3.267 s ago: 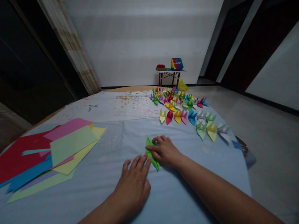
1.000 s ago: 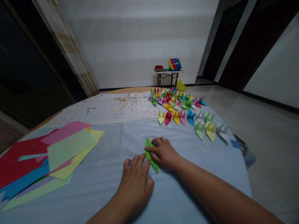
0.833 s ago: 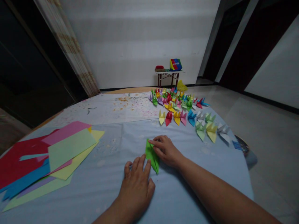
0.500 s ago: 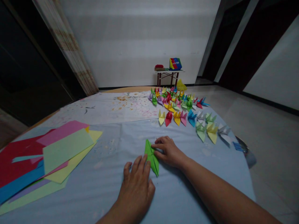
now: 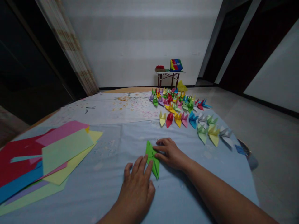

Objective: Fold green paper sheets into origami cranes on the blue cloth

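A long, narrow diamond of green folded paper (image 5: 155, 168) lies flat on the blue cloth, a crease running down its middle. My left hand (image 5: 136, 185) rests at its lower left, fingers spread, with the index fingertip pressing on the paper. From the right, my right hand (image 5: 171, 153) has its thumb and index finger on the paper's right edge, the other fingers curled in. Beyond the hands stands a row of folded paper cranes, among them a red crane (image 5: 169, 120) and a blue crane (image 5: 193, 119).
At the left lies a loose pile of coloured paper, with a pale green sheet (image 5: 66, 151) on top. More cranes crowd the far right of the round table (image 5: 112, 168). A small folding table (image 5: 168, 73) bearing a colourful box (image 5: 176, 65) stands by the wall.
The left index finger has shifted slightly on the green paper. Both hands otherwise keep their places, and the view has moved a little.
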`<state>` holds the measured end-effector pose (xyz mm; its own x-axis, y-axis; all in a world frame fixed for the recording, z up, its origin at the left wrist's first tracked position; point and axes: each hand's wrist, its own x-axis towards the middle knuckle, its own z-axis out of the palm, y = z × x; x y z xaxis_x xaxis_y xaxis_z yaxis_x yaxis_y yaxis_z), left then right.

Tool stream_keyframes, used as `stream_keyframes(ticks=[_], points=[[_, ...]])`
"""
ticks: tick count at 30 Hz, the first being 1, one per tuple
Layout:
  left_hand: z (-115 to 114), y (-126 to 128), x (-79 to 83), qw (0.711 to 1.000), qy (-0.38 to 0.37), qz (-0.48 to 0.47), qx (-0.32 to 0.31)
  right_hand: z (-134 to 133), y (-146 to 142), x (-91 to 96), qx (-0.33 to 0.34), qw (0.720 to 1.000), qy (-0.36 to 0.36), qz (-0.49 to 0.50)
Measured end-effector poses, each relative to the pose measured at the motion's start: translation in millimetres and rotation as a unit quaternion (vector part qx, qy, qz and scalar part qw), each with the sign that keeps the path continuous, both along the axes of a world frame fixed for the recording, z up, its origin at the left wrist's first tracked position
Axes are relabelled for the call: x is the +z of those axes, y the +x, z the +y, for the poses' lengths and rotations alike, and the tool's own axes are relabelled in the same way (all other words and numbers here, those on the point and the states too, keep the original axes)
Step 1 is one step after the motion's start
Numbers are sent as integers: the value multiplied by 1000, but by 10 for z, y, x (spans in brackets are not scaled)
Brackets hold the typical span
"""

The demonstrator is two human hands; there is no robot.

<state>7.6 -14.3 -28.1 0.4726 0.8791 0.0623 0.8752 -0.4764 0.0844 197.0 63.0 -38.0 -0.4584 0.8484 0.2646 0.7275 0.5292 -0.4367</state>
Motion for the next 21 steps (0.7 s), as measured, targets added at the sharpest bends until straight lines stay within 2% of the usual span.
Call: stream_keyframes(ticks=[13, 21], points=[[27, 31, 35, 1000, -7, -16, 11, -33, -29, 31, -2, 999, 4, -33], [43, 33, 72, 999, -27, -22, 8, 17, -35, -14, -30, 998, -17, 48]])
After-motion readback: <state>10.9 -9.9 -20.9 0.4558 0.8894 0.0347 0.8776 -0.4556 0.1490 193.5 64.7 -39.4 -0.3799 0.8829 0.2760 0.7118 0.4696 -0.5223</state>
